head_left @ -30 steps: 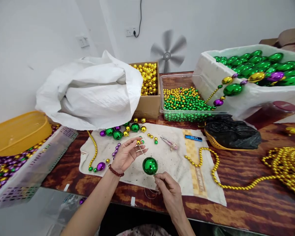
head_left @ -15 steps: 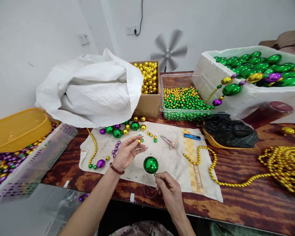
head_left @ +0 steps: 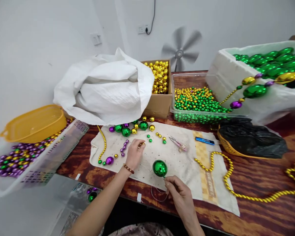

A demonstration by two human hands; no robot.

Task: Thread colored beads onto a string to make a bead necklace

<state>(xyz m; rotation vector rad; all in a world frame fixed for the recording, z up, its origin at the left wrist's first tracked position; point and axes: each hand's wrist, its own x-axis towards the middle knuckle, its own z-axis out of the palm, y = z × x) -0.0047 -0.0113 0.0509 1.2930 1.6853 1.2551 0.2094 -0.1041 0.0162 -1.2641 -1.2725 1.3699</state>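
Note:
My left hand (head_left: 135, 153), with a beaded bracelet on its wrist, is closed over the cloth (head_left: 149, 154), its fingertips pinched round a small gold bead (head_left: 143, 143). To the right, my right hand (head_left: 179, 193) pinches the lower end of a large green ball (head_left: 159, 168), where a small green bead shows. Thin clear thread (head_left: 157, 199) loops below the ball. Small purple beads (head_left: 124, 147) lie left of my left hand, near a purple ball (head_left: 109, 160). Green and gold balls lie at the cloth's back edge. Small scissors (head_left: 178, 143) rest beyond the green ball.
A perforated basket (head_left: 61, 149) of beads stands left, a white sack (head_left: 108, 95) and a carton (head_left: 159, 105) behind. At the right are a clear bead tray (head_left: 199, 114), a foam box (head_left: 238, 70), a black bag (head_left: 253, 137) and a gold bead string (head_left: 227, 177).
My left hand has drawn back from above the green ball, turning palm down towards the cloth. My right hand still holds the ball's lower end. The whole view has shifted, with things further right.

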